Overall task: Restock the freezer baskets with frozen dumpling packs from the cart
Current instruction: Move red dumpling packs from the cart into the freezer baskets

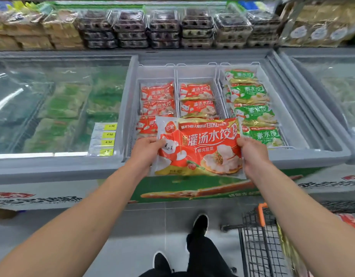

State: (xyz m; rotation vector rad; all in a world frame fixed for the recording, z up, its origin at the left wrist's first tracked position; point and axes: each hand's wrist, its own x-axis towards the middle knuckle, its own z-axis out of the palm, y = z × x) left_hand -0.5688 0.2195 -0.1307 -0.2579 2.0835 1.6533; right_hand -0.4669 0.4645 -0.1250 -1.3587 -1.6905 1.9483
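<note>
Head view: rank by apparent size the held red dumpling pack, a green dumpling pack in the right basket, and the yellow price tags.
1. Red dumpling pack, held by left hand and right hand; largest, though nearness inflates it.
2. Green dumpling pack.
3. Yellow price tags, smallest.

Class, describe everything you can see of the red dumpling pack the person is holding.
The red plastic dumpling pack is a flat, glossy, sealed pouch with large white characters, pictured dumplings, a cartoon figure and a gold lower edge. It is held face up and roughly level over the freezer's front rim, before the baskets of red packs. The left hand grips its left edge, the right hand its right edge. It looks full and undamaged.
</note>
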